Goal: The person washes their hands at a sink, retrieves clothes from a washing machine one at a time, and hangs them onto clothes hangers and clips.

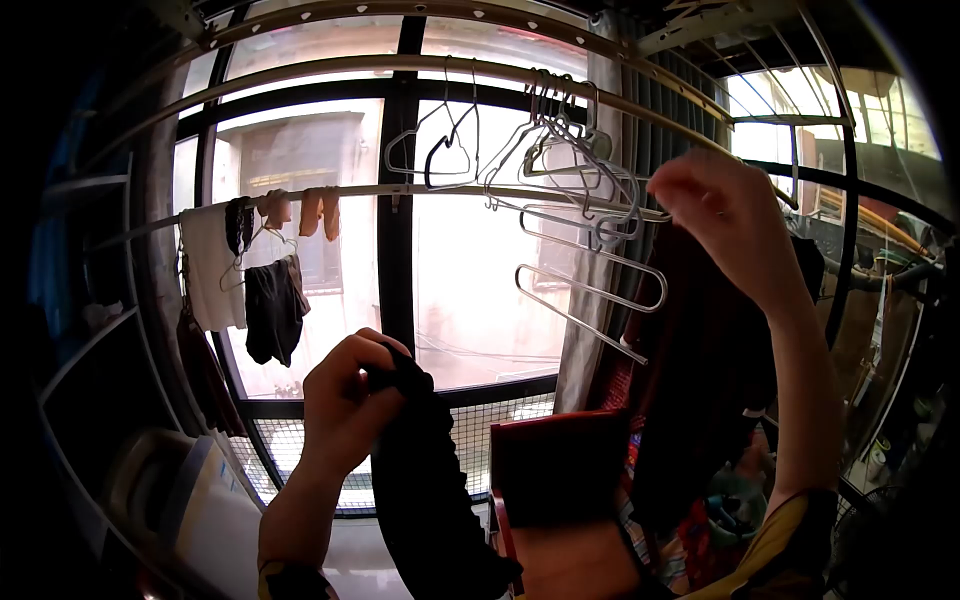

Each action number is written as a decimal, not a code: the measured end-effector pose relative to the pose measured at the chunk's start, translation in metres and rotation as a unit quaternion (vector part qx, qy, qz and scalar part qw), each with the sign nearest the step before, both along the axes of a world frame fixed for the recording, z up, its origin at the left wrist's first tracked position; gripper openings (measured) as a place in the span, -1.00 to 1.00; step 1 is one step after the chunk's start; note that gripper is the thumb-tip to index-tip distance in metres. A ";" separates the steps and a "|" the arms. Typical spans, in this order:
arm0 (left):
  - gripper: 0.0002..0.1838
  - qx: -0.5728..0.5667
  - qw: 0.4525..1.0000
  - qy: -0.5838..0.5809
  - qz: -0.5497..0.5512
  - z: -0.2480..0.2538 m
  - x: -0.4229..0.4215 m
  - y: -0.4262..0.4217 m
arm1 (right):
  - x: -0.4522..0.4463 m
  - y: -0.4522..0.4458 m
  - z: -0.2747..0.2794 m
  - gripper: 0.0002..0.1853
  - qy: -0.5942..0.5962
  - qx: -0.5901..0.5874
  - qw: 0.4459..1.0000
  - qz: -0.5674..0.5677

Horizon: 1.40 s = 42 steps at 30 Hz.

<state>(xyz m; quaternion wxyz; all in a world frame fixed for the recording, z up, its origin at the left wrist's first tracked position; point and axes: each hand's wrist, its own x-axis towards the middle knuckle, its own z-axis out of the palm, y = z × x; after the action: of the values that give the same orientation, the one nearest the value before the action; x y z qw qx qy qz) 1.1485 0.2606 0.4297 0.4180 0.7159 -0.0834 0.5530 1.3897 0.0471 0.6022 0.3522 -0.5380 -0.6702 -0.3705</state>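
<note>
My left hand [352,392] is closed around the top of a black garment [425,490], which hangs down in a long, narrow fold with a ruffled edge. Its full shape is too dark to make out. Up at the right, my right hand [715,215] is raised by the end of the lower rail [400,190], its fingers bent and blurred. I cannot tell whether it touches anything. Just left of it hangs a cluster of wire hangers [570,150], with a zigzag metal trouser hanger [590,280] below.
White cloth [210,265], a dark garment [273,310] and tan socks [322,213] hang at the left before the window. A dark red chair [555,465] stands below. Dark clothes [700,370] hang at the right. An upper rail [480,66] crosses overhead.
</note>
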 end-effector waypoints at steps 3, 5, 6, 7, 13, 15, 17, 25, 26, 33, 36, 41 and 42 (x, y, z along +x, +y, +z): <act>-0.72 -0.001 1.000 0.004 -0.007 0.000 -0.013 0.018 | -0.002 0.029 0.027 -0.92 -0.069 0.042 0.986 -0.145; -0.72 0.001 1.000 0.014 0.001 -0.001 -0.021 0.028 | -0.010 0.048 0.036 -0.90 -0.101 0.016 0.959 -0.264; -0.72 -0.001 1.000 0.011 -0.004 -0.001 -0.024 0.032 | -0.010 0.057 0.037 -0.84 -0.093 -0.001 0.952 -0.292; -0.72 -0.004 1.000 0.009 -0.013 -0.002 -0.029 0.039 | -0.011 0.066 0.041 -0.82 -0.089 -0.023 0.949 -0.302; -0.72 0.001 0.999 -0.005 -0.042 -0.003 -0.041 0.058 | -0.006 0.083 0.050 -0.77 0.033 -0.074 0.971 -0.225; -0.73 -0.004 0.999 -0.005 -0.046 -0.004 -0.043 0.062 | -0.007 0.087 0.054 -0.77 0.098 -0.067 0.977 -0.179; -0.73 -0.011 0.999 -0.003 -0.047 -0.005 -0.045 0.067 | -0.012 0.090 0.057 -0.77 0.150 -0.081 0.978 -0.124; -0.72 -0.026 0.998 0.001 -0.063 -0.010 -0.039 0.068 | -0.023 0.105 0.056 -0.77 0.176 -0.061 0.981 -0.053; -0.72 -0.026 0.998 0.004 -0.059 -0.010 -0.038 0.068 | -0.022 0.103 0.057 -0.77 0.161 -0.054 0.982 -0.078; -0.73 -0.002 0.998 0.017 -0.060 -0.011 -0.031 0.059 | -0.020 0.083 0.050 -0.73 0.151 0.018 0.985 -0.084; -0.73 0.003 0.998 0.024 -0.058 -0.009 -0.027 0.053 | -0.011 0.060 0.038 -0.75 0.145 0.049 0.985 -0.076; -0.73 0.024 0.997 0.045 -0.062 -0.009 -0.015 0.045 | -0.014 0.009 -0.015 -0.75 0.128 0.107 0.984 -0.067; -0.73 0.027 0.997 0.048 -0.056 -0.009 -0.011 0.043 | -0.017 0.000 -0.029 -0.75 0.150 0.105 0.981 -0.060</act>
<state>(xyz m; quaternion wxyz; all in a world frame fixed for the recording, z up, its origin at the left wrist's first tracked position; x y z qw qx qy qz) 1.1371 0.3037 0.4210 0.4322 0.7471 -0.1182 0.4909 1.3723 0.0471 0.5731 0.4806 -0.5867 -0.5339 -0.3740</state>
